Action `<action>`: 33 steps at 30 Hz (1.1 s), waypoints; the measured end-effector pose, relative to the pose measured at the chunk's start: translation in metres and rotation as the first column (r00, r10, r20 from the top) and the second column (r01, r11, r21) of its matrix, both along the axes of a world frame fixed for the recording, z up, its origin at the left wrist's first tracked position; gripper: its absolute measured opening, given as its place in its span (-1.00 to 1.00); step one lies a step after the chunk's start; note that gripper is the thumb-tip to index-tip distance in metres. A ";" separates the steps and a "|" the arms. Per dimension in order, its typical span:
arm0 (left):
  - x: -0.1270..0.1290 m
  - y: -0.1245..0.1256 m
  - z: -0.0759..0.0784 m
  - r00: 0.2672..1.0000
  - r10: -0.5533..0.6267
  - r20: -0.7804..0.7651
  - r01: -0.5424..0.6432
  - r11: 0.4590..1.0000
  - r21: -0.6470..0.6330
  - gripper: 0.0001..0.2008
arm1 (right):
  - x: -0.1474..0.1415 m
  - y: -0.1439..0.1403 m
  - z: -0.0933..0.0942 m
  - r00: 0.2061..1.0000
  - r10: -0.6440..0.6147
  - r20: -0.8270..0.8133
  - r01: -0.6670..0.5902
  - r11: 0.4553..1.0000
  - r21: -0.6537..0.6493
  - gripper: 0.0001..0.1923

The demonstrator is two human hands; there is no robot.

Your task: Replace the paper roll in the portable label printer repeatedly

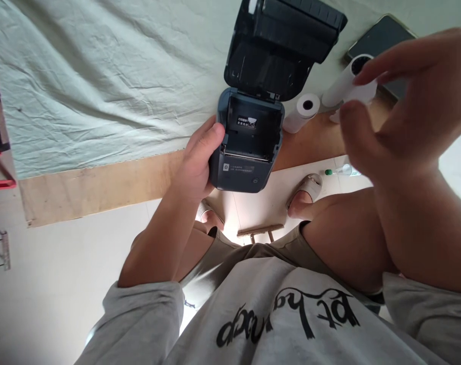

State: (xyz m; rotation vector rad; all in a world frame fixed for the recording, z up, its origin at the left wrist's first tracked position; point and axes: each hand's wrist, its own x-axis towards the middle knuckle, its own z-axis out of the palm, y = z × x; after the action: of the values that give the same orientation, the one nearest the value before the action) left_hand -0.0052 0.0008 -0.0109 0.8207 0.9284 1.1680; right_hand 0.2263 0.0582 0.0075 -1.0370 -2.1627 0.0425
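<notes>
My left hand (pixel 200 157) is closed round the left side of a dark portable label printer (pixel 241 175), its thumb lying on the edge. The printer's black lid (pixel 279 45) is swung up, and the bay inside shows a small printed sticker but no roll. To the right, my right hand (pixel 413 101) hovers with thumb and fingers apart. Its fingertips overlap a white paper roll (pixel 335 91) in my view; whether they touch it I cannot tell. A second white paper roll (pixel 301 114) stands beside the printer.
A dark phone (pixel 382 38) lies behind the right hand. Pale green cloth (pixel 120 76) covers most of the table, leaving a wooden front edge (pixel 101 185) bare. Below are a clear bottle with a green cap (pixel 344 171), a wooden stool (pixel 261 230) and my slippered feet.
</notes>
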 end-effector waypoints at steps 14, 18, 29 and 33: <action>0.000 0.001 -0.005 0.997 0.046 0.061 -0.046 0.999 -0.001 -0.69 | -0.020 0.000 -0.012 0.947 -0.080 0.312 0.081 0.997 0.008 -0.66; 0.001 0.001 -0.005 0.996 0.034 0.083 -0.035 0.999 0.012 -0.69 | -0.019 -0.005 -0.010 0.961 -0.039 0.274 0.022 0.998 0.065 -0.69; 0.001 0.000 0.001 0.999 0.024 -0.043 -0.024 1.000 -0.015 -0.53 | -0.032 -0.028 -0.012 0.963 0.163 0.214 -0.101 0.956 -0.276 -0.54; 0.002 0.000 0.002 0.999 0.028 -0.031 -0.028 1.000 -0.011 -0.55 | -0.035 -0.028 -0.015 0.977 0.078 0.199 -0.011 0.947 -0.321 -0.56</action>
State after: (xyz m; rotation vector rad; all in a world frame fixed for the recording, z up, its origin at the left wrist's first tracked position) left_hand -0.0029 0.0012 -0.0093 0.8208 0.9741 1.1756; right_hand 0.1914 0.0300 -0.0078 -1.2184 -2.4257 0.3282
